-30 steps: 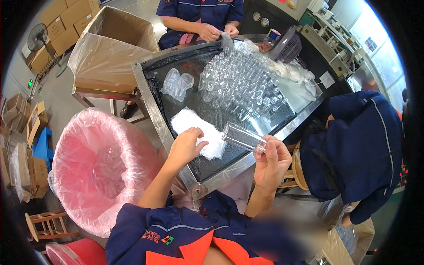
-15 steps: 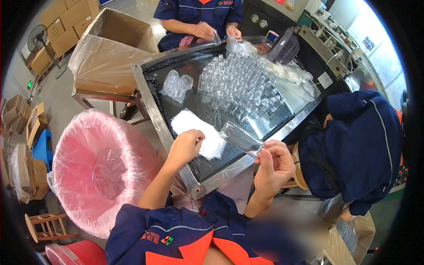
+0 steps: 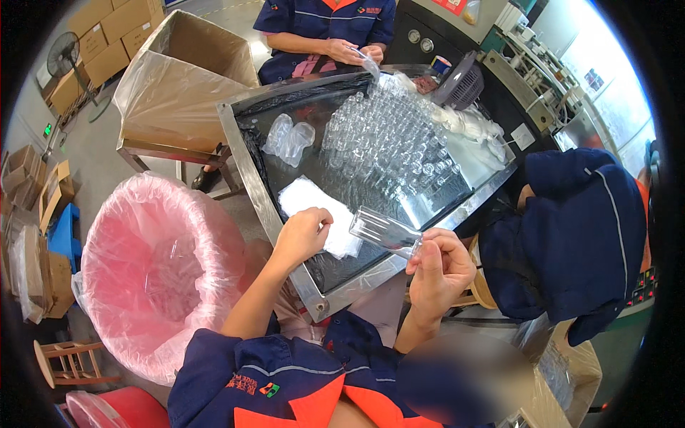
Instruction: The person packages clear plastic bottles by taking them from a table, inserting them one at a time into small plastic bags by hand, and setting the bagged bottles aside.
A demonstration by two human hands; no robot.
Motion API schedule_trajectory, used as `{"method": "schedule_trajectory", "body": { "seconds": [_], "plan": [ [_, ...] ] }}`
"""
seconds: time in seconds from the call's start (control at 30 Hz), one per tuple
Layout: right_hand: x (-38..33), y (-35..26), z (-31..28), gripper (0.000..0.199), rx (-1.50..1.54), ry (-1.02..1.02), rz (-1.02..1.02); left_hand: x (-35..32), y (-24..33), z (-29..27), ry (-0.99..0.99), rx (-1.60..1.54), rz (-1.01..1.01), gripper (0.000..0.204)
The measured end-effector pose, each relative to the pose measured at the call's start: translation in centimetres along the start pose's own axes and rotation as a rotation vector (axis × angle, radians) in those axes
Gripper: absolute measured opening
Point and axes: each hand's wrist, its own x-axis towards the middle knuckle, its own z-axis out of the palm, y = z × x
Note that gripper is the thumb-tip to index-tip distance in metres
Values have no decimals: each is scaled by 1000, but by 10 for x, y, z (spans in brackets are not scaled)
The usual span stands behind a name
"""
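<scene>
My right hand (image 3: 441, 274) pinches a clear plastic bottle (image 3: 385, 232) by its neck end, with the wide end pointing left above the table's near edge. My left hand (image 3: 305, 234) is closed, thumb against curled fingers, just over a stack of white sheets (image 3: 342, 227). Whether anything thin sits in that pinch is hidden. Beyond the sheets, many clear bottles (image 3: 385, 143) stand packed together on the dark, metal-framed table (image 3: 357, 284). A pair of crumpled clear plastic pieces (image 3: 289, 140) lies to their left.
A big bin with a pink plastic liner (image 3: 207, 235) stands at my left, clear pieces inside. Behind it is a lined carton (image 3: 168, 107) on a stand. One co-worker (image 3: 328, 36) handles a clear piece across the table; another (image 3: 571, 235) sits at right. A dark fan (image 3: 459, 82) stands at the far corner.
The bottle in my right hand has turned slightly and shifted a little left. My left hand stays nearly in place. The co-worker opposite has brought both hands together around a clear piece.
</scene>
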Motion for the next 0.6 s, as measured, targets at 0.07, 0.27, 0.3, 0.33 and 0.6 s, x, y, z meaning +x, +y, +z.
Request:
{"method": "schedule_trajectory", "body": {
  "seconds": [0.07, 0.27, 0.3, 0.33, 0.6],
  "plan": [
    [-2, -2, 8, 4, 5, -12, 9, -2, -3, -3, 14, 27, 20, 11],
    [4, 5, 30, 7, 31, -27, 62, -4, -6, -3, -29, 13, 13, 11],
    [5, 7, 36, 8, 33, -31, 78, -6, -8, 0, -41, -24, 21, 11],
    [6, 10, 43, 8, 41, -38, 77, -8, -9, 1, -37, -27, 21, 10],
    [12, 37, 99, 11, 63, -133, 109, -5, -23, 8, -123, -77, 77, 13]
  ]
}}
